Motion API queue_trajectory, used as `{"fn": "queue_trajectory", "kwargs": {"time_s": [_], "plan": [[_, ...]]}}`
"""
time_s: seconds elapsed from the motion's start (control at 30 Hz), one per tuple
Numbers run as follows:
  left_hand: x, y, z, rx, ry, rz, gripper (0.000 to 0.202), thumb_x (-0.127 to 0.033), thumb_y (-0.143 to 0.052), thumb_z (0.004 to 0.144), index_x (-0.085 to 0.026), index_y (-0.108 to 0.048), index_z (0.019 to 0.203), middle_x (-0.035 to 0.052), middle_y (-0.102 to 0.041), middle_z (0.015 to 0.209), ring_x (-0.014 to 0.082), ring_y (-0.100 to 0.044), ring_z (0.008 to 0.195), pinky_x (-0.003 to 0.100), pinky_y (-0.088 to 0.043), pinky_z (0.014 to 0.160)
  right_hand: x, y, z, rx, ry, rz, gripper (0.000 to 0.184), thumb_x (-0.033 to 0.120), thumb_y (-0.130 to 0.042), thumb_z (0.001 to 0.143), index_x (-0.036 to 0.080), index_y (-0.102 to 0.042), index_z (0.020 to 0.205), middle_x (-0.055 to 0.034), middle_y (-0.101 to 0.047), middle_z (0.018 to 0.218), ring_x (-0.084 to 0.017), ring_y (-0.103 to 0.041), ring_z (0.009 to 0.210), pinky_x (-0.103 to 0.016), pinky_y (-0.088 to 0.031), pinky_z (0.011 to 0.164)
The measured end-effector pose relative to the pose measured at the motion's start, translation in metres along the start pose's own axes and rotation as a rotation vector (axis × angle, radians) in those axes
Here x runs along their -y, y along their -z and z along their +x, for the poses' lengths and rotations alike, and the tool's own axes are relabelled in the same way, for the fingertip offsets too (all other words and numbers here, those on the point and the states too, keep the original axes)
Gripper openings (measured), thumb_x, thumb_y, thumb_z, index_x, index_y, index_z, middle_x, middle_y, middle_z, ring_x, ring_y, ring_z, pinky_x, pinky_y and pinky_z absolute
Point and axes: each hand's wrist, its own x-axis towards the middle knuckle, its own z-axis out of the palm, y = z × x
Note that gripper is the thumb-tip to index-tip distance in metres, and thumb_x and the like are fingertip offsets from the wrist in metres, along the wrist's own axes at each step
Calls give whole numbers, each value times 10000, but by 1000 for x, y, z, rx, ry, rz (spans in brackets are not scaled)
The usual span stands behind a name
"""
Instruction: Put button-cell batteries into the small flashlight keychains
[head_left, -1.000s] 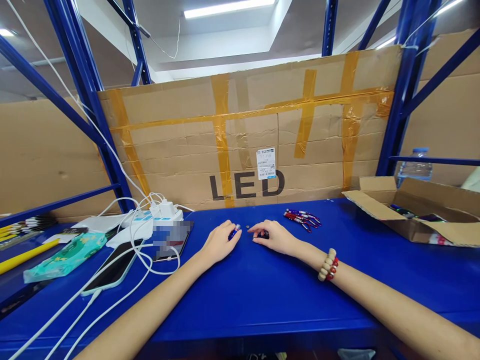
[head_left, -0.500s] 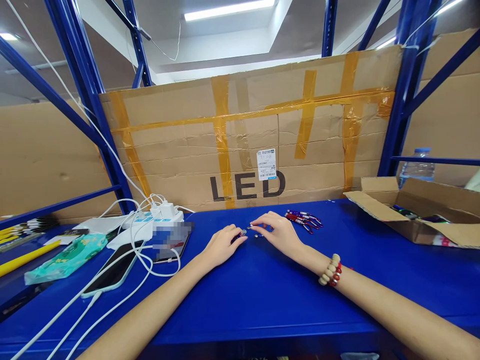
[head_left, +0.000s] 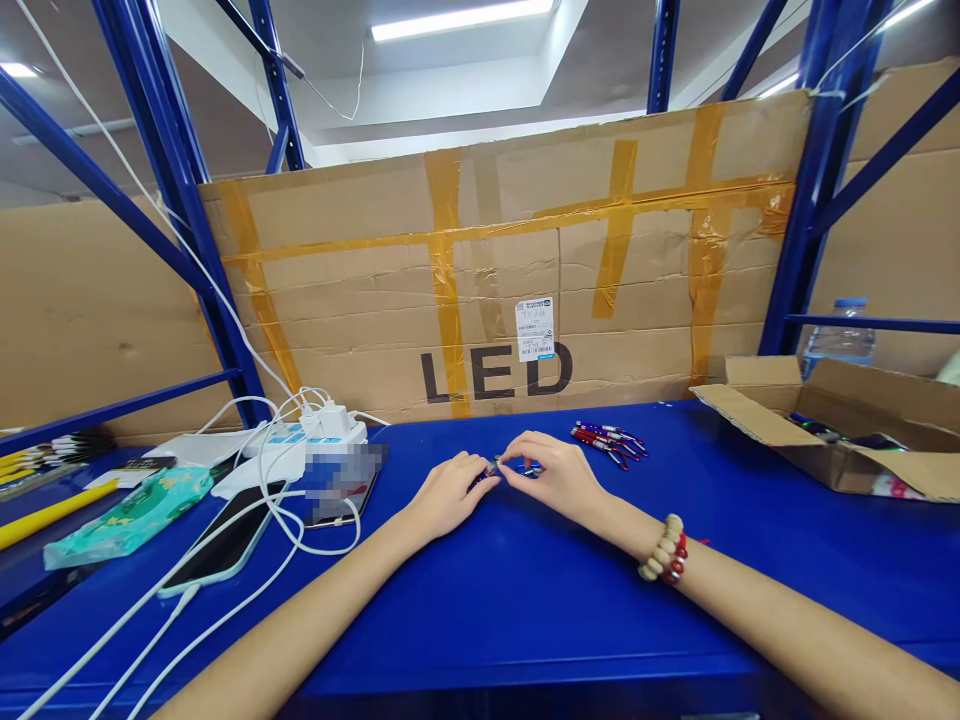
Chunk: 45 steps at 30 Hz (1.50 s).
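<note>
Holding a tiny light (head_left: 491, 467) in the left hand (head_left: 448, 492), fingers curled around it, low over the blue table (head_left: 525, 600). Pinching its shiny tip with the fingertips of the right hand (head_left: 561, 476), both hands meeting in the middle. Wearing a bead bracelet (head_left: 664, 549) on the right wrist. Seeing a few small bits (head_left: 528, 468) lying by the right fingers, too small to tell apart. Seeing a little pile of red and blue lights (head_left: 609, 440) just past the right hand. Finding an open cardboard box (head_left: 739, 412) well off to the right of that hand, and a water bottle (head_left: 841, 340) behind it. Finding a phone (head_left: 217, 550) and a power strip (head_left: 330, 428) to the left of the left hand, and a green pack (head_left: 131, 512) farther left. Facing a big taped cardboard sheet (head_left: 360, 260) standing behind both hands.
</note>
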Motion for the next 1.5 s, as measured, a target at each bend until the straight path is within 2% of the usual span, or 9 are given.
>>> {"fn": "queue_trajectory", "kwargs": {"time_s": [0.2,0.6,0.8,1.2,1.4,1.5], "plan": [[-1,2,0,44,28,30,281,-336,-309,926,-187,-545,897,19,-604,817,183,-510,804,304,-423,732,-3,-1,-1,83,-24,80,151,278,-535,826,209,-669,833,-11,-638,844,-76,-527,581,-187,-411,521],[1,0,-1,69,40,34,313,-353,-266,933,-188,-531,912,27,-563,818,185,-523,795,303,-418,709,-1,-2,-2,81,-19,137,137,247,-540,801,192,-665,789,-15,-633,817,-64,-507,530,-187,-392,490],[-1,0,-1,37,58,12,298,-347,-271,933,-188,-519,887,20,-544,803,170,-523,764,287,-420,677,2,-1,-2,94,-38,101,107,212,-570,755,204,-668,798,-3,-634,831,-56,-515,520,-179,-388,489],[1,-1,-2,41,-11,83,292,-355,-271,932,-196,-513,892,14,-541,787,168,-508,765,278,-422,681,-3,-3,-2,194,-9,144,153,295,-534,822,195,-650,819,-31,-615,920,-61,-513,538,-203,-432,559],[-1,-1,-1,64,0,72,303,-349,-270,932,-191,-522,875,20,-556,785,177,-518,777,288,-422,697,-1,-2,-2,241,-57,132,133,288,-513,835,203,-615,836,-14,-607,928,-70,-543,583,-206,-419,569],[-1,-1,0,66,67,79,289,-352,-285,928,-191,-523,896,28,-567,806,185,-527,803,293,-423,703,0,-2,-2,256,-121,66,128,284,-510,829,226,-593,907,3,-613,920,-74,-555,590,-202,-395,539]]}}
